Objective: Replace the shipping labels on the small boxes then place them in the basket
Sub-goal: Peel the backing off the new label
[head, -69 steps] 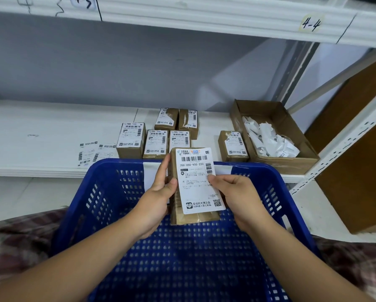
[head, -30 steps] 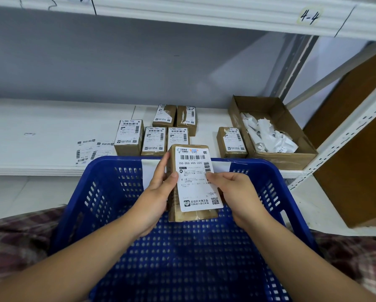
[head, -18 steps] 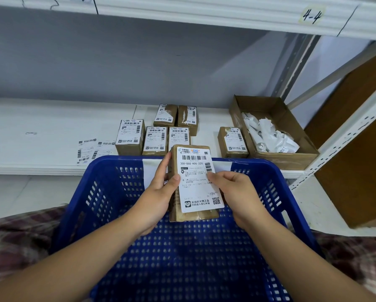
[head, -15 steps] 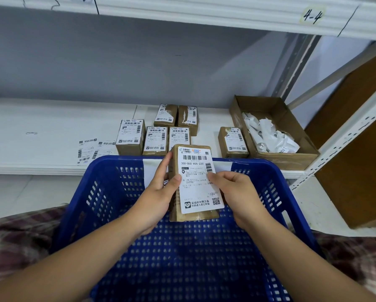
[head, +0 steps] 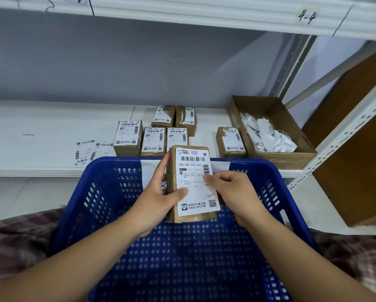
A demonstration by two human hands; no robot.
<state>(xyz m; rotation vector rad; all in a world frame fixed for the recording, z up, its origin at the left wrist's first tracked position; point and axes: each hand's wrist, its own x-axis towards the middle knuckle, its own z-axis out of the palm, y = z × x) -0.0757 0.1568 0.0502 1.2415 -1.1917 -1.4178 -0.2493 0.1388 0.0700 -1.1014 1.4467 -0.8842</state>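
Barely moved, the small box (head: 190, 217), long axis upright, sits gripped in the left hand (head: 158, 200), while the right hand (head: 232, 192) seemingly pinches the shipping label (head: 195, 186) at its right edge.

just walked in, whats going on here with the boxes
A person's left hand and right hand hold a small box over the blue basket, both pressing on its white shipping label. It is not yet set down. Six more labelled boxes sit on the shelf behind.
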